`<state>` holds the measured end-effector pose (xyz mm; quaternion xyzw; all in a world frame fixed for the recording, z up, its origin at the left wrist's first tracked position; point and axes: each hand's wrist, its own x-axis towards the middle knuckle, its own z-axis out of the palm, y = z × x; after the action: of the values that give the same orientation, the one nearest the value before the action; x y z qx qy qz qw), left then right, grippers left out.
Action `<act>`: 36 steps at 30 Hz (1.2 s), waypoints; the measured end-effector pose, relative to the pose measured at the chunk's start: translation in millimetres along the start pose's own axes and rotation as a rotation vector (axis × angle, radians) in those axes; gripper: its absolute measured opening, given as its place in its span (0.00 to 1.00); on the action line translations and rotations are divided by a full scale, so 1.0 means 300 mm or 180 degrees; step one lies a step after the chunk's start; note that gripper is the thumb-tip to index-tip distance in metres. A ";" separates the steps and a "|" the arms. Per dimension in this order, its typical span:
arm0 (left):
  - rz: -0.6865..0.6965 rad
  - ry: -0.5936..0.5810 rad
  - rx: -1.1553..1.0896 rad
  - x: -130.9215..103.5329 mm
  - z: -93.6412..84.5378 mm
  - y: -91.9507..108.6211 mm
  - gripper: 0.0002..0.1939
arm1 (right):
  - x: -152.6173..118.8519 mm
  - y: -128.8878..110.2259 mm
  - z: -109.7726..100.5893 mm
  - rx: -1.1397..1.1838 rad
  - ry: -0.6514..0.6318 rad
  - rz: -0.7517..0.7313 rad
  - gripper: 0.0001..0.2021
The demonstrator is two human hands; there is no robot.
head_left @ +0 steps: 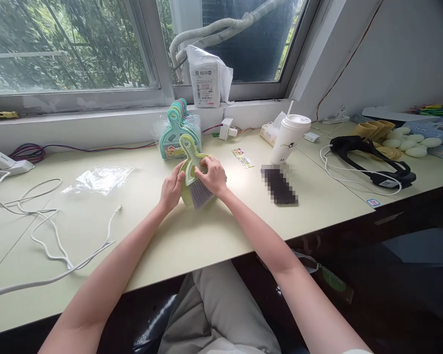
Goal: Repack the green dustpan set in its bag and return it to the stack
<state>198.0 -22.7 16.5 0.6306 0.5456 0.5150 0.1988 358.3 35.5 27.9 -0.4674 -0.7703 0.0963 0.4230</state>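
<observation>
Between my hands a small yellow-green hand brush (200,193) with grey bristles is nested against a matching dustpan (186,197), handles up, over the table. My left hand (171,191) grips the dustpan's left side, thumb towards the brush. With bent fingers, my right hand (214,176) holds the brush from its right side; part of the head is hidden behind that hand. Just behind stands a row of similar dustpan and brush sets (174,125) in teal, pink and other colours, in clear wrapping. A colourful printed card (241,158) lies to the right.
A clear plastic bag (101,180) and white cables (55,241) lie left. On the right are a white lidded cup (288,140) with a straw, a pixelated dark object (279,186), a tissue pack (270,132) and a black headset strap (372,160). A wrapped package (206,83) sits on the windowsill.
</observation>
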 end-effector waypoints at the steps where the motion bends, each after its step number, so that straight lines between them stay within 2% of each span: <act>1: -0.0073 -0.0011 -0.0017 0.006 -0.001 0.004 0.25 | 0.004 0.005 -0.003 0.0007 -0.0009 -0.0008 0.07; 5: -0.0379 0.0037 -0.0011 0.024 0.004 0.018 0.21 | 0.010 0.004 -0.013 0.0081 -0.0007 0.0023 0.08; 7: -0.0406 0.0023 0.0198 0.040 -0.009 0.000 0.22 | 0.016 -0.007 -0.028 0.0216 0.0014 0.0082 0.08; 9: -0.0483 0.0091 0.0476 0.067 -0.050 -0.044 0.21 | 0.027 -0.016 -0.057 0.0470 0.0040 0.0133 0.08; 12: -0.0688 0.0514 0.0720 0.113 -0.148 -0.136 0.18 | 0.048 -0.003 -0.111 0.0649 0.0097 0.0068 0.07; 14: -0.0584 0.0517 0.0716 0.135 -0.207 -0.188 0.16 | 0.057 0.028 -0.135 0.0267 0.0081 0.0158 0.06; 16: -0.0538 0.0339 0.0733 0.144 -0.237 -0.223 0.15 | 0.057 0.071 -0.137 -0.0373 -0.0047 0.0419 0.06; 20: -0.0667 -0.0175 0.1207 0.132 -0.214 -0.249 0.12 | 0.040 0.147 -0.103 -0.1266 -0.0419 0.0716 0.10; 24: -0.0520 -0.0151 0.1289 0.117 -0.185 -0.253 0.15 | 0.032 0.168 -0.082 -0.1501 -0.0685 0.0883 0.14; 29: -0.0633 -0.0472 0.1754 0.115 -0.208 -0.255 0.21 | 0.038 0.177 -0.093 -0.1635 -0.1083 0.1235 0.15; 36: -0.0599 -0.0500 0.1924 0.118 -0.219 -0.268 0.20 | 0.031 0.210 -0.093 -0.1755 -0.1032 0.1118 0.16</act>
<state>97.8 14.7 -7.9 0.6456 0.7127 0.2589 0.0907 417.3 70.3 16.3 -0.6677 -0.7323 0.0291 0.1305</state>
